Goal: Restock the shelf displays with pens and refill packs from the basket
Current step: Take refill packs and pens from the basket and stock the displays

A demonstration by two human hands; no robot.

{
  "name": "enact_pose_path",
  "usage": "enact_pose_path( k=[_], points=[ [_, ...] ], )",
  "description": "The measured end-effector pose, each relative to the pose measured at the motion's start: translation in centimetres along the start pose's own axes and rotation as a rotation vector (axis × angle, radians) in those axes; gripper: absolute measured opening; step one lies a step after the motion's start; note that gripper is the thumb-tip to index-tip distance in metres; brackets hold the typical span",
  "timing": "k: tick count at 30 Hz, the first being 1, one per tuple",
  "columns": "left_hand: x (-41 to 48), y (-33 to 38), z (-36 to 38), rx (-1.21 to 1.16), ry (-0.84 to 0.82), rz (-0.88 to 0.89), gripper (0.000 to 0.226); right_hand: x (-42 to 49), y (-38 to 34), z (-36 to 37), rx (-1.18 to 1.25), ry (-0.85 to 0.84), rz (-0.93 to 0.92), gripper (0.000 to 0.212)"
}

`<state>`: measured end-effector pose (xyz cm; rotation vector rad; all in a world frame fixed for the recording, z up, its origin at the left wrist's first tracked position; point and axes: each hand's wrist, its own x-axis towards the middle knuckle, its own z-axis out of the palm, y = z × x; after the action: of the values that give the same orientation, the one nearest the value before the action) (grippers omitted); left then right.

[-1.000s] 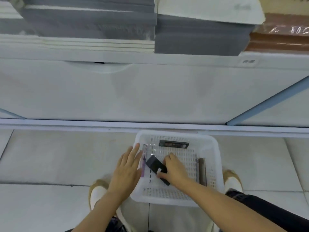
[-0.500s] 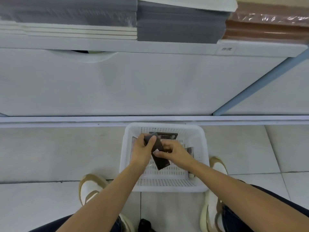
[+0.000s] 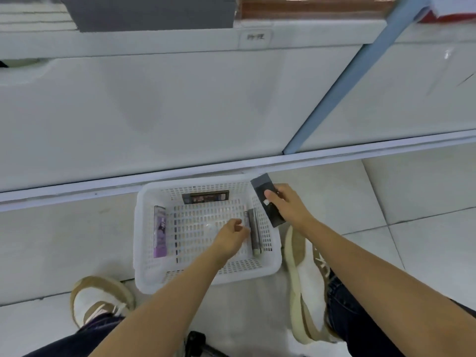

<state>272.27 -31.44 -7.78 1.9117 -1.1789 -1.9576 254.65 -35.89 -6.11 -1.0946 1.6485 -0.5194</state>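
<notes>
A white perforated basket (image 3: 144, 243) stands on the tiled floor in front of the shelf unit. Inside it lie a black pack (image 3: 205, 197) along the far wall, a purple pack (image 3: 160, 231) at the left wall and a grey pack (image 3: 255, 231) at the right wall. My right hand (image 3: 287, 203) grips a dark flat pack (image 3: 265, 194) above the basket's right rim. My left hand (image 3: 230, 237) reaches down into the basket next to the grey pack, fingers curled; whether they touch it is unclear.
The white shelf base (image 3: 154, 112) with a blue upright (image 3: 342, 83) rises behind the basket. Grey and brown stacked goods (image 3: 159, 11) sit on the shelf above, by a price label (image 3: 255, 37). My shoes (image 3: 98, 302) flank the basket.
My right hand carried the dark pack out to the basket's right rim. My left hand let go of it and dropped back into the basket toward the grey pack.
</notes>
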Motion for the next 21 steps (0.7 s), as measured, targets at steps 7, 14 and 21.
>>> enact_pose_path(
  k=[7,14,21],
  points=[
    [2.2,0.2,3.9,0.012,0.119,-0.039,0.047,0.1,0.7,-0.2,0.252,-0.053,0.045,0.026],
    [2.3,-0.6,4.3,0.019,0.239,0.03,0.042,0.5,0.7,-0.6,0.277,-0.096,0.045,0.023],
    [2.9,-0.1,5.3,0.153,0.22,0.048,0.028,0.0,0.3,-0.6,0.296,-0.088,0.053,0.02]
  ],
)
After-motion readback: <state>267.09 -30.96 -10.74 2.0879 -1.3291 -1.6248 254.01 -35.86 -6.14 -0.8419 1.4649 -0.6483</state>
